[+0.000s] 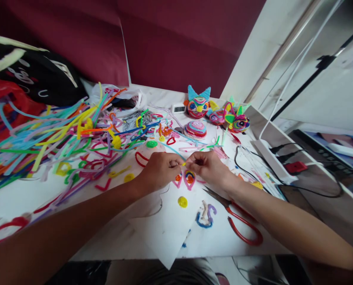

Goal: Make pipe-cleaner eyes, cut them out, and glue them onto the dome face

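My left hand [161, 168] and my right hand [207, 166] meet over the middle of the table, fingertips pinched. Between them shows a short bit of yellow pipe cleaner [184, 163], its ends hidden by the fingers. Just below lie two pink teardrop shapes, the right teardrop [189, 180] filled with orange, yellow and blue coils. A yellow coiled disc [182, 202] rests on white paper [164, 227]. Nearer me is a curl of blue, purple and beige pipe cleaner [205, 215]. Scissors with red handles [235, 213] lie partly under my right forearm.
Loose pipe cleaners [60, 134] pile up at the left. Behind stand a blue-eared pipe cleaner figure [198, 103], a pink layered dome [195, 130] and a small digital display [178, 108]. At the right, a power strip [275, 160] with cords lines the table edge.
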Demonstrator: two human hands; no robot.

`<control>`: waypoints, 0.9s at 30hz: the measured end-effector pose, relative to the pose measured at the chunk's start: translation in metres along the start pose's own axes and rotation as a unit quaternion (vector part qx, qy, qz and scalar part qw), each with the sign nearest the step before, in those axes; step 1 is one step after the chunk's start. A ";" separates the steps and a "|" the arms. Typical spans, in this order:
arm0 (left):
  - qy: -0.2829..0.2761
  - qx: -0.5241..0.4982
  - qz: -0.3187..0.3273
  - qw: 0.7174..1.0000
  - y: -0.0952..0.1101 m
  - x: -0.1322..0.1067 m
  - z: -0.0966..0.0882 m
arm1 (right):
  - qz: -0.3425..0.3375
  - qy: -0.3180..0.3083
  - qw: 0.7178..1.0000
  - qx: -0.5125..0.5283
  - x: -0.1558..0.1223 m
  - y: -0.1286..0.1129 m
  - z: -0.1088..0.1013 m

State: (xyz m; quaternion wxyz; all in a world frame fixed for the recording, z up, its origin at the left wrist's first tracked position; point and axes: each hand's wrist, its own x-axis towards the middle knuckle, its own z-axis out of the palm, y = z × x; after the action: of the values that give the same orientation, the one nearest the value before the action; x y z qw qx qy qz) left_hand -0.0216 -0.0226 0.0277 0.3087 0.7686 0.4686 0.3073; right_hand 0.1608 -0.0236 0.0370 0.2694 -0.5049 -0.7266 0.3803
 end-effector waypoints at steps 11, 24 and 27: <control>-0.104 -0.123 -0.095 0.982 -0.020 0.009 -0.003 | 0.060 -0.059 0.994 0.072 0.014 0.011 -0.003; -0.009 0.090 0.045 0.995 -0.035 0.004 -0.006 | 0.060 -0.048 0.997 -0.030 0.020 0.023 0.007; -0.025 0.104 0.073 0.992 -0.040 0.001 -0.004 | 0.067 -0.047 0.995 -0.061 0.019 0.017 0.009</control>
State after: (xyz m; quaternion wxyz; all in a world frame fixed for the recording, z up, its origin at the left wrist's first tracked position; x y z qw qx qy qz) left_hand -0.0450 -0.0059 0.0001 0.2154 0.8364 0.4324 0.2590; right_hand 0.1566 -0.0053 0.0181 0.1778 -0.5496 -0.7246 0.3759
